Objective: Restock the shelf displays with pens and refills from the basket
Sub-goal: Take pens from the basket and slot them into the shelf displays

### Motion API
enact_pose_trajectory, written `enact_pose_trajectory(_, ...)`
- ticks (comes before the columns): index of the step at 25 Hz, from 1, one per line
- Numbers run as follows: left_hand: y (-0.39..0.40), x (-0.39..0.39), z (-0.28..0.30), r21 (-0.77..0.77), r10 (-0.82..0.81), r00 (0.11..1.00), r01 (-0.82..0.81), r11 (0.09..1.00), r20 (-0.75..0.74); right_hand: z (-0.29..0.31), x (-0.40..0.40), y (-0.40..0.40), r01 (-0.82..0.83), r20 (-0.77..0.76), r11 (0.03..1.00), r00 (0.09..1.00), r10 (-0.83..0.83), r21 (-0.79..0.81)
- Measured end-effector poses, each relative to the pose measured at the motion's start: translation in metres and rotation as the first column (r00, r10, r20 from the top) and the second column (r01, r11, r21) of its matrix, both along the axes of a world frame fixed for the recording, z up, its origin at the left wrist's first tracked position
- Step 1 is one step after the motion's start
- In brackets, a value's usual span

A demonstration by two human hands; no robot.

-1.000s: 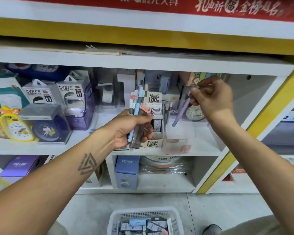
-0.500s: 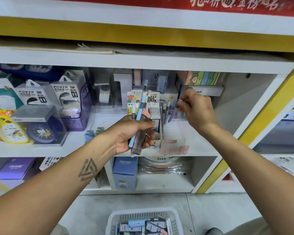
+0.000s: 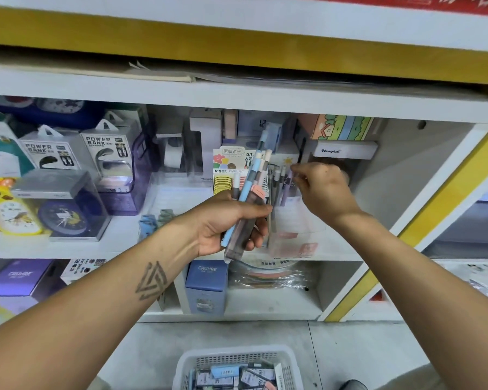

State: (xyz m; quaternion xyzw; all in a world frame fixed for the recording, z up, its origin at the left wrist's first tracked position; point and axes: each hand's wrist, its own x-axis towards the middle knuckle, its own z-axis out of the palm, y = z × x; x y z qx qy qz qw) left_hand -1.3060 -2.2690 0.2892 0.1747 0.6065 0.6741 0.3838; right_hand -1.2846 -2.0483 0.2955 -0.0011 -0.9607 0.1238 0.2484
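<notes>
Right hand (image 3: pixel 324 190) lowered, fingers pinched together; left hand (image 3: pixel 231 223) grips 4 pens (image 3: pixel 247 190).

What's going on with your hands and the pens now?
Left hand grips pen bundle. Right hand pinching at pens in clear holder. Basket below. Nothing blocking.

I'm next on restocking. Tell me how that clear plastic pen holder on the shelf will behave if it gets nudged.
The clear plastic pen holder looks thin-walled, so probably light and easy to slide on the smooth white shelf. The slim pens standing in it lean and rise above its rim, so a hard nudge might tip it. The right hand is at those pens now.
</notes>
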Motion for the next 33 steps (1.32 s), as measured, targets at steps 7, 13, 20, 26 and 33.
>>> enact_pose_trajectory(7, -0.007, 0.003, -0.002, -0.053, -0.199, 0.979, 0.202, 0.978, 0.046, 0.027, 0.006, -0.026, -0.027, 0.031, 0.393, 0.990, 0.139, -0.919)
enact_pose_trajectory(13, -0.015, 0.005, -0.002, -0.146, -0.250, 0.967, 0.254, 0.956, 0.041, 0.034, 0.012, -0.029, -0.086, -0.059, 0.207, 0.989, 0.136, -0.975)
enact_pose_trajectory(20, -0.033, -0.005, 0.001, -0.098, -0.146, 0.989, 0.149, 0.984, 0.032, 0.041, 0.013, -0.006, -0.181, -0.250, 0.270, 0.936, -0.249, -0.946)
enact_pose_trajectory(26, -0.030, -0.009, 0.001, -0.030, 0.005, 0.999, -0.003, 1.000, 0.046, 0.018, 0.013, 0.003, 0.061, -0.139, 0.881, 0.980, -0.141, -0.470)
enact_pose_trajectory(33, -0.015, -0.008, 0.000, -0.007, -0.017, 0.998, 0.018, 1.000, 0.060, -0.001, 0.008, 0.009, 0.018, -0.116, 0.964, 0.992, -0.050, -0.265)
